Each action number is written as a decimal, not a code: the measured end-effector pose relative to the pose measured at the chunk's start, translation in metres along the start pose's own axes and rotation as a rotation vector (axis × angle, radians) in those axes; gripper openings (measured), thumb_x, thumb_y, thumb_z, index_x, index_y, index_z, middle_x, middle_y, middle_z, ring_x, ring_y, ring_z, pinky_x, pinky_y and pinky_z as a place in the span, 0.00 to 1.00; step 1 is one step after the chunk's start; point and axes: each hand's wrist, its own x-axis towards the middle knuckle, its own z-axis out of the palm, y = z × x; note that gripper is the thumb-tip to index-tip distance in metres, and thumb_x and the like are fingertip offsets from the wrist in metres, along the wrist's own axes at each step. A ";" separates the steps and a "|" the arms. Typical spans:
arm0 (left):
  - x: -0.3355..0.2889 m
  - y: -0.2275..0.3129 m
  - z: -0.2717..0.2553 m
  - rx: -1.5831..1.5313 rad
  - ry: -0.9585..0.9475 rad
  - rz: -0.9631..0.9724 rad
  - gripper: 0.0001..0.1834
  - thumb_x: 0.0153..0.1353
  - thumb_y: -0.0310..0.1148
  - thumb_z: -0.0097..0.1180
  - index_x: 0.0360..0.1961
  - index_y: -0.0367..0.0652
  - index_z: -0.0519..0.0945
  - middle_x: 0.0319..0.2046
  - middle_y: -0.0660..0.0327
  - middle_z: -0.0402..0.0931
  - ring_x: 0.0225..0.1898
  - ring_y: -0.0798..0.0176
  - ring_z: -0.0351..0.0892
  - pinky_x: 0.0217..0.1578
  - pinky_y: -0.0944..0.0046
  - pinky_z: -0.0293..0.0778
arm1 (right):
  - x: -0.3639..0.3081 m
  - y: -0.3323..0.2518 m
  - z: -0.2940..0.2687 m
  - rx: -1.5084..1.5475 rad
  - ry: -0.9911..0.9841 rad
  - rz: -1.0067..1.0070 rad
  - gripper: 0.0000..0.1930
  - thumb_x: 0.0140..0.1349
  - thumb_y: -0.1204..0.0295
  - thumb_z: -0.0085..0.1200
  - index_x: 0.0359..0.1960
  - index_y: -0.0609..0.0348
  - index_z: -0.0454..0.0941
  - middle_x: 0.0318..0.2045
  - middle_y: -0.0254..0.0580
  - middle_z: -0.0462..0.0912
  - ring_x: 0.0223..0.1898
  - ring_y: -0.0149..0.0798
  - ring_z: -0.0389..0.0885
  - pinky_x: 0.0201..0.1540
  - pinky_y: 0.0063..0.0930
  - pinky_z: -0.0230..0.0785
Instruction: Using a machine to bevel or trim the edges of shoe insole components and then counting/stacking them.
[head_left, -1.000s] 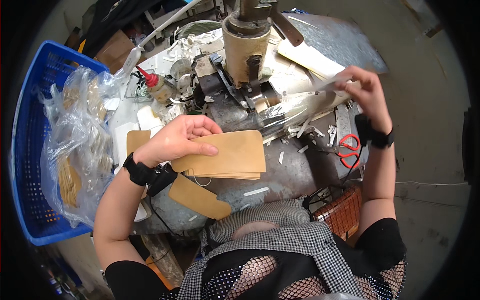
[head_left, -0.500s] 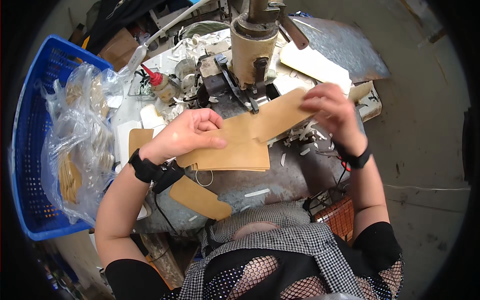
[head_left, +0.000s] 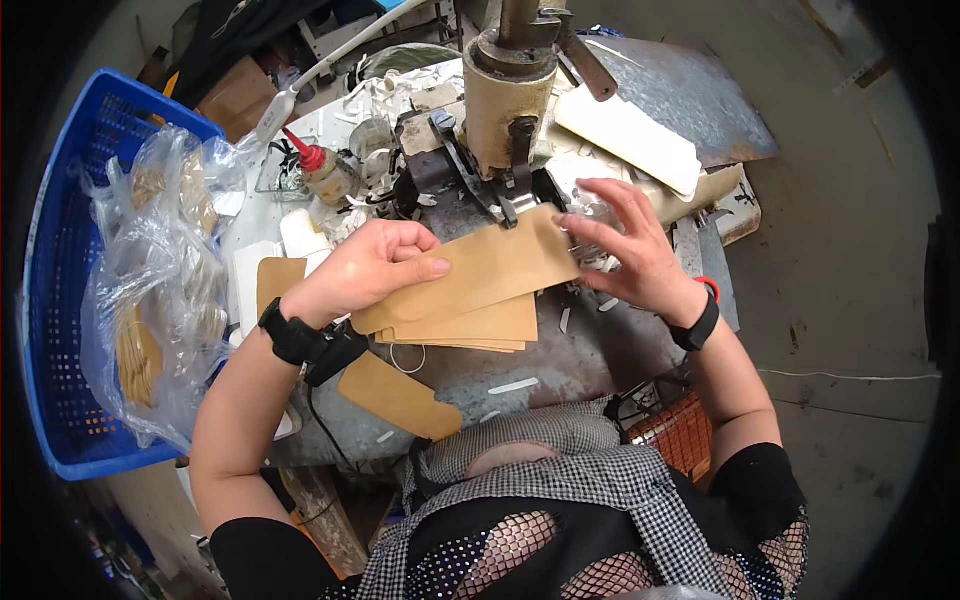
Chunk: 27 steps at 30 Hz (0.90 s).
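Observation:
My left hand (head_left: 375, 272) pinches a long tan flat piece (head_left: 490, 268), leather or card, I cannot tell which. Beneath it fan out several similar tan sheets (head_left: 470, 330). At the piece's right end is my right hand (head_left: 635, 250), its fingers spread; whether the fingertips touch the edge is unclear. The far edge of the piece lies by the small metal foot of a bench machine (head_left: 507, 110), which has a cream column. One loose tan piece (head_left: 400, 397) rests near the table's front edge, and another tan piece (head_left: 280, 283) is partly hidden behind my left wrist.
A blue basket (head_left: 42, 330) on the left holds clear plastic bags (head_left: 160, 290) with tan pieces inside. A red-capped bottle (head_left: 325, 170) stands left of the machine. White flat pieces (head_left: 630, 140) lie behind it on the right. White scraps (head_left: 513, 386) litter the metal table.
My right hand has moved left and down, and its fingers have spread. The tan piece it held out to the upper right now lies over the others in my left hand.

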 end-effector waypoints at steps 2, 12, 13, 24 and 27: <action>0.001 0.003 0.002 0.031 -0.042 0.048 0.13 0.57 0.27 0.60 0.41 0.35 0.74 0.33 0.64 0.80 0.33 0.77 0.77 0.35 0.76 0.73 | 0.002 0.012 -0.004 0.084 0.003 -0.017 0.24 0.38 0.79 0.62 0.43 0.54 0.80 0.44 0.41 0.76 0.48 0.45 0.72 0.52 0.37 0.66; -0.012 -0.004 -0.007 0.012 -0.034 0.045 0.13 0.57 0.30 0.62 0.39 0.36 0.75 0.29 0.66 0.80 0.30 0.79 0.76 0.34 0.77 0.71 | 0.002 0.076 -0.066 -0.370 0.298 0.346 0.22 0.47 0.70 0.65 0.45 0.60 0.77 0.39 0.45 0.78 0.44 0.43 0.75 0.48 0.33 0.67; -0.012 -0.002 -0.006 0.030 -0.001 0.018 0.12 0.57 0.31 0.62 0.39 0.36 0.76 0.29 0.66 0.80 0.30 0.79 0.76 0.34 0.78 0.71 | 0.003 0.062 -0.058 -0.265 0.254 0.290 0.28 0.43 0.69 0.68 0.49 0.58 0.75 0.44 0.48 0.75 0.49 0.48 0.71 0.52 0.39 0.64; -0.011 -0.003 -0.002 0.051 -0.055 0.089 0.13 0.56 0.28 0.63 0.41 0.36 0.76 0.30 0.66 0.80 0.31 0.79 0.76 0.35 0.77 0.71 | 0.004 0.049 -0.064 0.489 0.087 0.450 0.07 0.52 0.79 0.61 0.34 0.61 0.82 0.26 0.34 0.81 0.34 0.29 0.77 0.39 0.22 0.68; -0.011 -0.003 -0.005 0.006 -0.063 0.075 0.13 0.56 0.29 0.62 0.41 0.35 0.77 0.31 0.65 0.80 0.31 0.78 0.77 0.35 0.77 0.72 | -0.005 0.093 -0.078 0.545 0.107 0.810 0.14 0.52 0.71 0.63 0.40 0.62 0.80 0.31 0.38 0.81 0.37 0.33 0.78 0.41 0.24 0.70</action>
